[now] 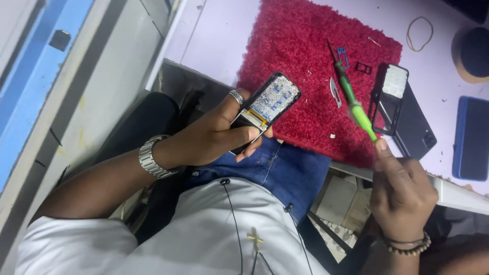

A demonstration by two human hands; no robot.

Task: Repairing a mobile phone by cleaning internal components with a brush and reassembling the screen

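Pale surface [224,30] carries red mat [305,61]; dark phone [415,127] and blue phone [471,137] lie to right. Left hand [214,135] closed around opened phone [267,104], circuit side up, held above lap near mat edge. Right hand [402,193] clenched on green screwdriver [354,99], tip over mat. Small blade [336,91] loose on mat. Risk: screwdriver tip slipping could gouge exposed board; tiny parts could vanish in mat pile.

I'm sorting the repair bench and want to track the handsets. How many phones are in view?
3. An opened phone in the left hand; a black phone on the table right of the red mat; a blue phone at the right edge. Others may lie out of frame.
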